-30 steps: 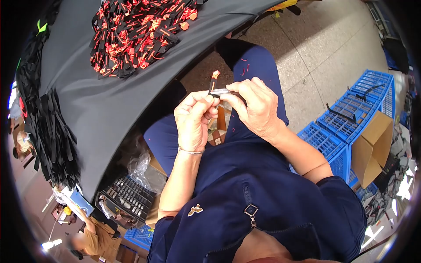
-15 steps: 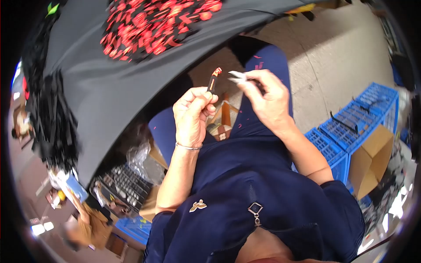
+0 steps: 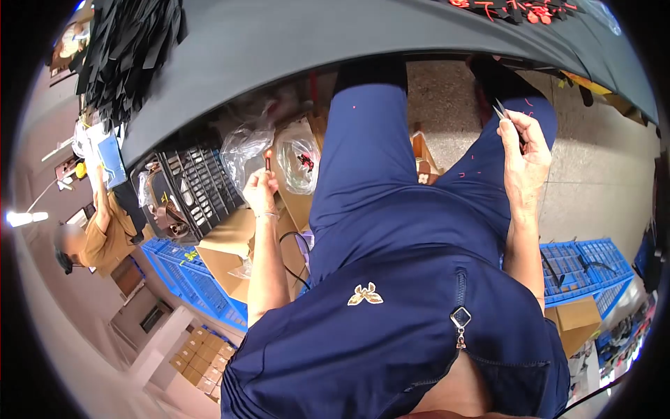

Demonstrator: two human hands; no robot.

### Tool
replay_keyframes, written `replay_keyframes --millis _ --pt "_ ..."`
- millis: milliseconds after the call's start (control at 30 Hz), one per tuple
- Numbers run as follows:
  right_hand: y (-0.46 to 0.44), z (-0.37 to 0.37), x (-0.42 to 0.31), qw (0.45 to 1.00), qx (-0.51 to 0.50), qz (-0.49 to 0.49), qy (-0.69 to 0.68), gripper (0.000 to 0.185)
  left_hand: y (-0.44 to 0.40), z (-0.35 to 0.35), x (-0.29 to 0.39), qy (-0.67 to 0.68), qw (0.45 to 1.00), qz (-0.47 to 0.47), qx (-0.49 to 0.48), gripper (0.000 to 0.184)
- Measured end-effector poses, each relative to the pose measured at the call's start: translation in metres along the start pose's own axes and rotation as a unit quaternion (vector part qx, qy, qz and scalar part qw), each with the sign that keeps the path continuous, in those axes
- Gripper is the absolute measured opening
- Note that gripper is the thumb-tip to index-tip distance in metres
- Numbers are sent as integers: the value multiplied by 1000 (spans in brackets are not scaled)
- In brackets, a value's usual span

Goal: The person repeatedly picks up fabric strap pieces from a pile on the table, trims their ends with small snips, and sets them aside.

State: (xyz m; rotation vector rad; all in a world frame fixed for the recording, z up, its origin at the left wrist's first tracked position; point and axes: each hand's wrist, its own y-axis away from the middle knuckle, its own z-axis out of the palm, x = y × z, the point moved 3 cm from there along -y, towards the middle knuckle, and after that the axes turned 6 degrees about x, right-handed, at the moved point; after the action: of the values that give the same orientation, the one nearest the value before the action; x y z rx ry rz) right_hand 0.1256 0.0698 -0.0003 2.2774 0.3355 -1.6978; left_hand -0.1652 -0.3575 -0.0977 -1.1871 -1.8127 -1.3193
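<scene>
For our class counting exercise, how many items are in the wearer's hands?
2: a short black strap in the left hand, and metal snips in the right hand. More could be hidden in either grip.

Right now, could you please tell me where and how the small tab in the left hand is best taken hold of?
Probably pinch the reddish free end of the small tab, coming from the table side, opposite the wrist: that end juts out beyond the left hand, whose fingers cover the other end.
</scene>
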Motion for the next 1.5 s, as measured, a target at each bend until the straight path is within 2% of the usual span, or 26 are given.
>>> replay_keyframes --millis 67,100,200,267,300,333,367,400,467,533,567,667,733,767,867,900,1033,1133,1167,1233,1300,1400,1500 --pt "2 5 -4 1000 -5 -3 4 15 -17 -20 -46 -40 993 -82 71 23" --pt "2 7 -5 1000 -4 -10 2 15 -41 -45 -89 -91 988 -100 75 42" --pt "0 9 -7 1000 -1 -10 -3 15 -41 -37 -80 -87 989 -60 103 55" --pt "-1 9 -8 1000 5 8 -6 16 -42 -20 -43 -100 989 71 79 45" --pt "-1 10 -8 1000 10 22 -14 15 -18 11 2 -67 981 144 110 37" --pt "-2 11 -8 999 16 28 -13 14 -3 33 42 -97 964 229 94 35" --pt "-2 11 -8 999 17 33 -9 14 22 61 87 -153 945 275 88 33" --pt "-3 12 -10 999 20 36 -6 13 37 87 118 -104 927 356 54 33" --pt "-6 14 -16 998 16 43 -35 13 64 128 164 -91 871 483 -4 33" --pt "-8 12 -16 999 2 36 -31 14 94 178 210 -115 781 609 -73 30" --pt "-11 11 -20 1000 6 17 -26 14 113 205 235 -119 755 635 -111 27" --pt "-16 4 -27 1000 6 0 -3 15 117 270 265 -156 687 694 -146 31" --pt "-17 -1 -27 1000 10 -4 -5 15 112 305 278 -174 652 728 -122 36" --pt "-18 -3 -26 1000 16 -8 -15 15 106 318 281 -205 620 751 -100 32" --pt "-17 -11 -14 999 30 20 -38 15 75 340 279 -296 568 763 -88 26" --pt "-17 -14 -10 999 32 15 -30 15 74 339 280 -280 599 745 -83 18" --pt "-16 -17 -4 998 39 30 -38 14 69 330 289 -237 643 720 -108 15" --pt "-18 -16 -7 998 39 24 -39 15 74 318 288 -117 801 559 -177 13" --pt "-19 -16 -10 998 39 19 -40 15 73 315 286 -105 856 457 -220 18" --pt "-22 -15 -15 998 41 10 -41 15 90 308 282 -20 909 279 -310 21" --pt "-22 -14 -26 998 44 0 -49 16 117 302 271 49 909 124 -394 27" --pt "-21 -11 -41 996 50 -32 -73 16 152 297 240 69 881 6 -468 27" --pt "-18 -9 -51 990 59 -103 -71 18 182 294 215 73 851 -50 -517 29"
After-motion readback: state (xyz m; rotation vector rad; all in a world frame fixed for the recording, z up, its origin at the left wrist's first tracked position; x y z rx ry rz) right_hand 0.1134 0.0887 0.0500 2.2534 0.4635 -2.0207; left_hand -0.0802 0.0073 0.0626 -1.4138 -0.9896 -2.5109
